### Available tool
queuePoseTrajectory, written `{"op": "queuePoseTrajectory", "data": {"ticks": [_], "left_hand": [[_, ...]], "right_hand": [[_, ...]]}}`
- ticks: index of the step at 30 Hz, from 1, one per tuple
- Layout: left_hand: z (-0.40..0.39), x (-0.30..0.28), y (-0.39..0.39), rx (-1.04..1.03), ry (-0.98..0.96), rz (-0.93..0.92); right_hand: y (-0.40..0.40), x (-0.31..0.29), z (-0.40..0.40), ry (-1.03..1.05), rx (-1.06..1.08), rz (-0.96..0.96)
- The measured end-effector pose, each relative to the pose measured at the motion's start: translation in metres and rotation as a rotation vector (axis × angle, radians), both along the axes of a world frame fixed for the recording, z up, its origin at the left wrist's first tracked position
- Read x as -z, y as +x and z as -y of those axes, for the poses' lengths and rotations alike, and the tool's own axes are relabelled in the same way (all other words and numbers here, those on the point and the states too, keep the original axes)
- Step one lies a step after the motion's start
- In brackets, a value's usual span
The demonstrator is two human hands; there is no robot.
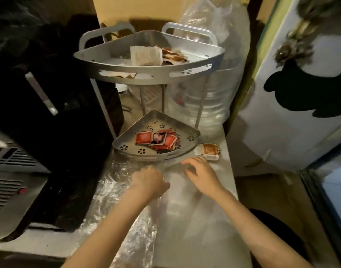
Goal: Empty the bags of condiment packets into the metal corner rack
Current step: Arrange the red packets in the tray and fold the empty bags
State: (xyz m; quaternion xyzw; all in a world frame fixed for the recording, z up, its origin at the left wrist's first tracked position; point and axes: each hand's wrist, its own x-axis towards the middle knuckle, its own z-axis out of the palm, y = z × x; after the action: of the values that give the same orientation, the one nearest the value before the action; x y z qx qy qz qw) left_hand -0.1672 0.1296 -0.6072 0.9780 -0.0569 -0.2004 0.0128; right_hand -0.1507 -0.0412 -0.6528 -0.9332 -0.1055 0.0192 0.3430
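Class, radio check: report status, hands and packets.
Both hands, left hand and right hand, on clear bag. Red packets in lower shelf. Orange packet stray beside rack.
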Motion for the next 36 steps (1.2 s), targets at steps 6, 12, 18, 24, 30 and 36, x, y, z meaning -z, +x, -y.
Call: {"op": "queuePoseTrajectory", "data": {"ticks": [6, 12, 18, 24, 30, 36], "left_hand": [[0.066, 0.006, 0.050, 0.150, -0.574, 0.012], [0.104, 0.045, 0.082, 0.300, -0.670, 0.176], [0.124, 0.078, 0.094, 0.227, -0.523, 0.222], [0.124, 0.086, 0.089, 0.123, -0.585, 0.321], [0.113, 0.083, 0.081, 0.153, -0.654, 0.320], [0.103, 0.081, 0.074, 0.266, -0.547, 0.307]], "right_hand": [[0.029, -0.005, 0.060, 0.049, 0.217, -0.069], [0.048, 0.007, 0.093, 0.018, 0.315, -0.136], [0.070, 0.026, 0.095, -0.109, 0.238, -0.188], [0.076, 0.037, 0.099, -0.153, 0.220, -0.121], [0.063, 0.030, 0.093, -0.217, 0.193, -0.015], [0.053, 0.024, 0.082, 0.032, 0.203, -0.196]]}}
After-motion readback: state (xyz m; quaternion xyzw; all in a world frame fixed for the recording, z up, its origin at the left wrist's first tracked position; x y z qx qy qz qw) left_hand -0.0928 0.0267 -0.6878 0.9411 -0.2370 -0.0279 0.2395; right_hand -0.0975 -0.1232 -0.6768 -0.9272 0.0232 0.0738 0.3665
